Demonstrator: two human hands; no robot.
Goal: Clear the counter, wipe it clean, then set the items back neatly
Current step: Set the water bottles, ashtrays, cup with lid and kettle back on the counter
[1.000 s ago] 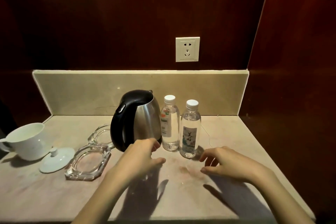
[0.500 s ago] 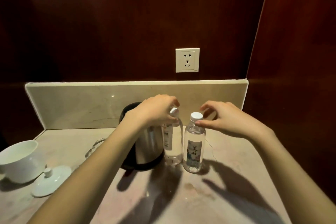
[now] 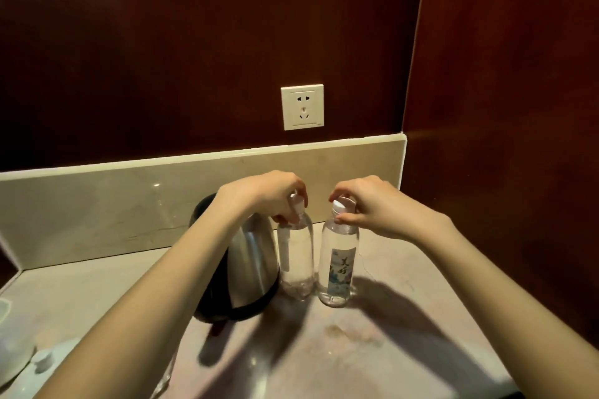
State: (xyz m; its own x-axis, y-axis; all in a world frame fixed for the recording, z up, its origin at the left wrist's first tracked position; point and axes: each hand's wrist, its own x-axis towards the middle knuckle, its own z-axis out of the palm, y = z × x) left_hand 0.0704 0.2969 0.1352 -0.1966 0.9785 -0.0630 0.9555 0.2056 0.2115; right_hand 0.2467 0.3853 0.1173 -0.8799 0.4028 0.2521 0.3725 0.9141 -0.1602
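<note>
Each hand (image 3: 265, 196) (image 3: 372, 204) pinches a bottle (image 3: 296, 256) (image 3: 338, 264) by its cap only, so either could slip and knock the kettle (image 3: 249, 272) at left

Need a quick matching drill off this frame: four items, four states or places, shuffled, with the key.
Items:
1. left hand
2. right hand
3. kettle
4. wall socket

States or places:
A. on the dark wall panel above the backsplash
B. pinches the cap of the bottle with the blue label
C. stands on the counter, left of both bottles
D. grips the neck of the bottle beside the kettle

Pairs: 1-D, 2-B, 3-C, 4-A
</note>
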